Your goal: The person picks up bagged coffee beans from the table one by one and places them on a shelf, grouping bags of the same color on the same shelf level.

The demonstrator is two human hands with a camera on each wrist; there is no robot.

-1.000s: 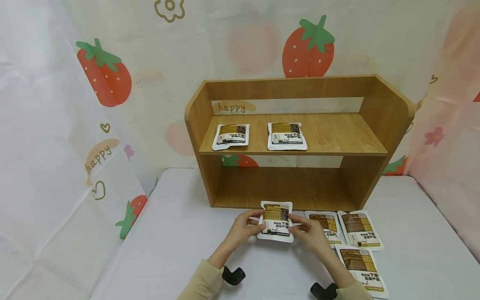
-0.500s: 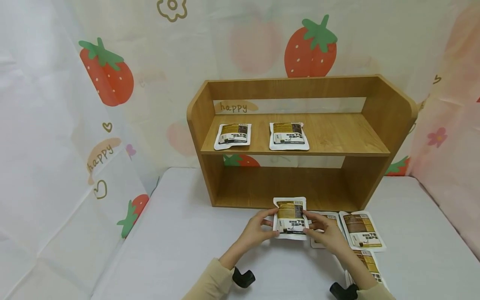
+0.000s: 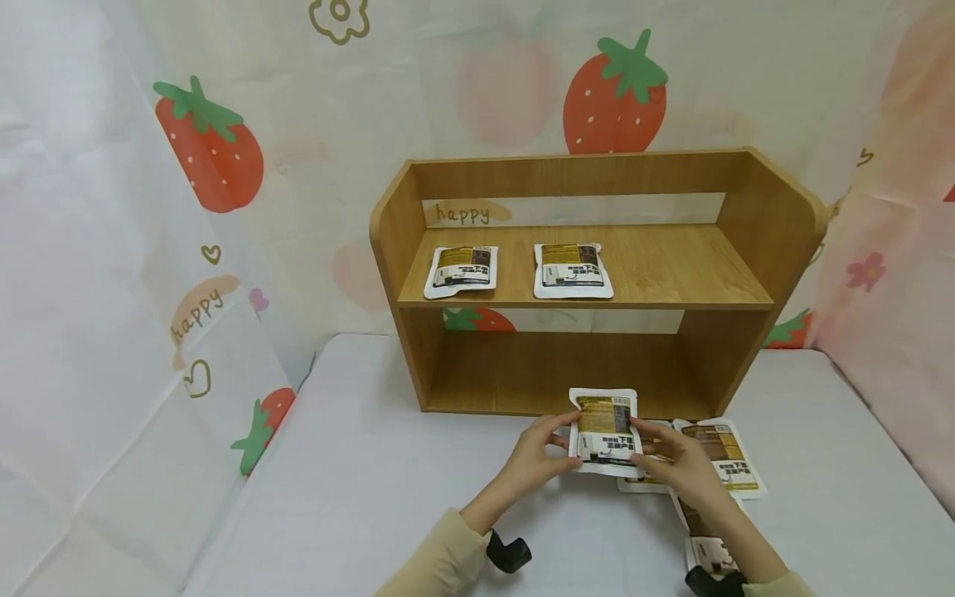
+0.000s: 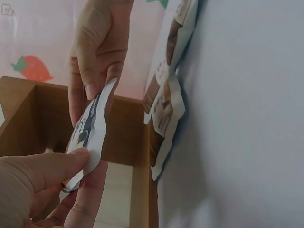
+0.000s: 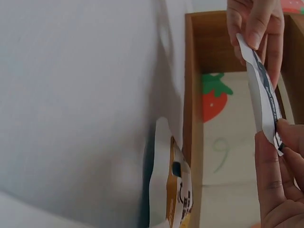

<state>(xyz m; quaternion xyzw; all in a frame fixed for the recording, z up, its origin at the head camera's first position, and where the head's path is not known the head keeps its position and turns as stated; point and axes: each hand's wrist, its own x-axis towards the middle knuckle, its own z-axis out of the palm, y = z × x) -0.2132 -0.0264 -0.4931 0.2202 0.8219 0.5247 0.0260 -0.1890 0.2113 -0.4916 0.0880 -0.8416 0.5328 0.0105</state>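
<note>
I am pinching a flat, glossy foil pouch (image 3: 603,430) by its side edges, left hand (image 3: 539,452) and right hand (image 3: 681,469) both gripping, just above the white bench (image 3: 358,497) before the wooden shelf (image 3: 776,224). Three pouches (image 3: 719,454) are lying beneath; two pouches (image 3: 571,270) are already sitting on its upper board.

"happy" on backdrop cloth (image 3: 196,311); pouch (image 3: 603,429) print unreadable.
</note>
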